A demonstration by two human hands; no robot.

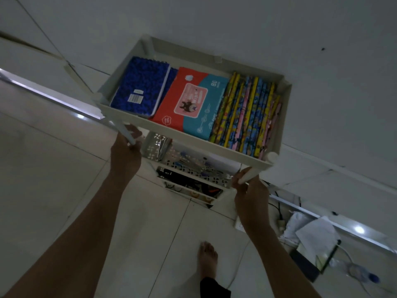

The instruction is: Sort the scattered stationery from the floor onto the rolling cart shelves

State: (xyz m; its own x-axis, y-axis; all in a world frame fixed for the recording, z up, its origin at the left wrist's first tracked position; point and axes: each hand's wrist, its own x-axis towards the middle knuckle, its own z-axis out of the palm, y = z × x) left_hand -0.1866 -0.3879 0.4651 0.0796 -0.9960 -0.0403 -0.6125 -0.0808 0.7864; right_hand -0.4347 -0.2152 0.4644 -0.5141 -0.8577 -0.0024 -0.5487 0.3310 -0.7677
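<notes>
White plastic cart, top shelf full; left hand and right hand each grip a near corner post, seemingly repositioning it; next, roll gently.

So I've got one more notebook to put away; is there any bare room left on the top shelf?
Hardly any. The top shelf is filled side to side: blue notebook, wipes pack, pencils. Only a thin bare strip runs behind them along the back wall. The lower shelves look cluttered too. The floor tiles left of the cart are bare.
</notes>
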